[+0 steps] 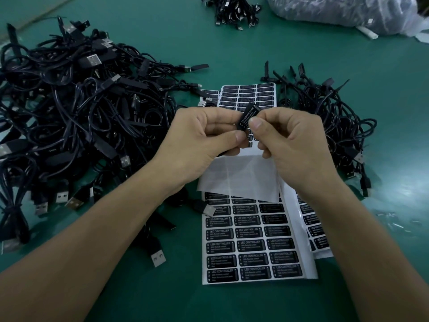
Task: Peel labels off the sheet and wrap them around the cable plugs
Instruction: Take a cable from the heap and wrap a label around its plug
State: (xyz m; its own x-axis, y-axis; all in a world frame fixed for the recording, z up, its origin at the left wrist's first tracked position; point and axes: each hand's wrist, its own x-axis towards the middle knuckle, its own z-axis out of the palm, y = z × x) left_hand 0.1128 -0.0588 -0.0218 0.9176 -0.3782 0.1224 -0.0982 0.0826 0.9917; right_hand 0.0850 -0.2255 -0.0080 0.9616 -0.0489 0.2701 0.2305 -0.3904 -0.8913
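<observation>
A small black cable plug (248, 113) with a black "LED CONTROLLER" label on it sits between both hands, above the label sheets. My left hand (204, 140) pinches its lower end between thumb and fingers. My right hand (290, 140) pinches its upper end, thumb pressing on the label. Directly below lies a white label sheet (253, 242) with rows of black labels, its upper part bare where labels have been peeled. The plug's cable is hidden behind my left hand.
A large heap of black USB cables (76, 117) fills the left of the green table (162, 298). A smaller cable pile (329, 117) lies to the right. More label sheets (250, 94) lie beyond the hands. A cable bundle (234, 10) and a plastic bag (348, 12) sit at the far edge.
</observation>
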